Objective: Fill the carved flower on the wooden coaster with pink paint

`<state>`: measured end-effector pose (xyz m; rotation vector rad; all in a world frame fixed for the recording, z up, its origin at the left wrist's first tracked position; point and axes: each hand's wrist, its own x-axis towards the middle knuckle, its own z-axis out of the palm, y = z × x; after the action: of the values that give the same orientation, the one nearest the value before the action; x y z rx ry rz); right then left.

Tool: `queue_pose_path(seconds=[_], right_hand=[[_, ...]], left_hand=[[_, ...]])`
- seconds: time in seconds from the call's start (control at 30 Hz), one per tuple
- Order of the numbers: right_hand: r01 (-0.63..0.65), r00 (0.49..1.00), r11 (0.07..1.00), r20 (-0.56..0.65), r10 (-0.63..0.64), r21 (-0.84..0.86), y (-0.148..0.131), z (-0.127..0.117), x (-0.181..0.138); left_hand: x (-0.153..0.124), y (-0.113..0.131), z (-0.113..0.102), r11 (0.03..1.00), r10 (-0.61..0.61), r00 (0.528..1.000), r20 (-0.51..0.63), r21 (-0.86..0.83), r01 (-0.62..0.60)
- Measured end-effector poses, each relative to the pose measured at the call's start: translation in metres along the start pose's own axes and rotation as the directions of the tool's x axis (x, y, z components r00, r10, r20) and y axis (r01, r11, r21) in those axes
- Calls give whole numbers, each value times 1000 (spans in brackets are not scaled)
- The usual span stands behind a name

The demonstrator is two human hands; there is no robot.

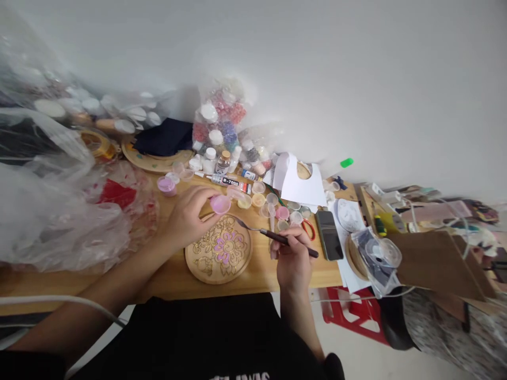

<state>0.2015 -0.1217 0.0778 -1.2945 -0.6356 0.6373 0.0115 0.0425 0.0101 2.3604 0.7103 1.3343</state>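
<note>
Between the thumb and fingers of my left hand (192, 216) is a small clear cup (221, 204) of lilac material, tilted above the far edge of a round wooden board (245, 264). The board carries a gold-outlined flower design, with some petals coloured lilac. My right hand (293, 258) is closed around the dark handle of a small palette knife (277, 237). Its metal blade points left, over the board's upper right edge and near the cup. Several little pots (282, 212) of pink, cream and pale colours stand beyond my right hand.
A glue tube (229, 183) and small bottles (223, 162) lie or stand behind the pots. Orange-handled scissors (309, 230) and a phone (329, 235) are at the right. Crumpled plastic bags (59, 211) cover the left side. A white cable (67, 298) crosses near my left forearm.
</note>
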Motion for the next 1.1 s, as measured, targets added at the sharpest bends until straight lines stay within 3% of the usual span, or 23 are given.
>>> queue_pose_path(seconds=[0.17, 0.3, 0.43, 0.57, 0.7, 0.93, 1.1], right_hand=[[287, 954, 928, 162, -253, -237, -7, 19, -6], [489, 862, 798, 335, -381, -351, -8, 29, -7], [601, 796, 695, 380, -472, -395, -5, 36, -6], [564, 822, 697, 376, -428, -442, 3, 39, -8], [479, 870, 765, 350, -347, -430, 9, 39, -12], [343, 926, 863, 288, -244, -371, 8, 41, -12], [179, 968, 949, 217, -123, -260, 7, 41, -9]], left_hand=[[3, 8, -3, 998, 64, 998, 15, -14, -63], [0, 8, -4, 1000, -17, 997, 70, -18, 18], [-2, 5, -2, 997, -34, 995, 88, -66, 40], [-2, 4, 1, 998, 11, 997, 81, -60, -6], [-3, 2, 1, 997, 79, 996, 50, -22, -78], [-4, -2, 3, 994, 102, 994, 49, -48, -100], [-4, 2, 2, 995, 79, 993, 83, -62, -74]])
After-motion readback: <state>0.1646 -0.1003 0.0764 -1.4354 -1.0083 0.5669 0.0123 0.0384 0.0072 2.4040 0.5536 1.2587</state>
